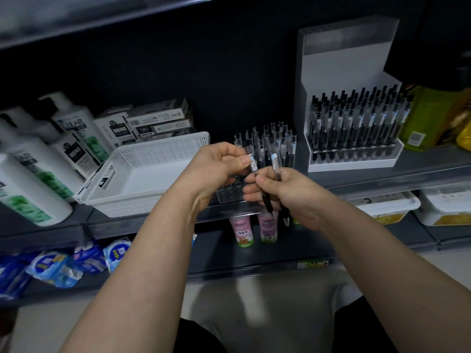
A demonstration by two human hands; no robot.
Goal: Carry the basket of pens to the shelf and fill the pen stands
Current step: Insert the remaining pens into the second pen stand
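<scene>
Left hand (pixel 216 169) fingers (pixel 242 161) pinch a pen (pixel 254 166) the right hand (pixel 293 197) grips.

Shelf (pixel 423 166) w/ basket (pixel 163 149) (pen stands (pixel 354 163))

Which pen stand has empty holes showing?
The clear stand next to the basket; its front holes are bare. The white stand farther right looks full.

Clear pen stand (pixel 230 194) — base largely hidden; leftmost shampoo bottle (pixel 15 189) cropped.
</scene>
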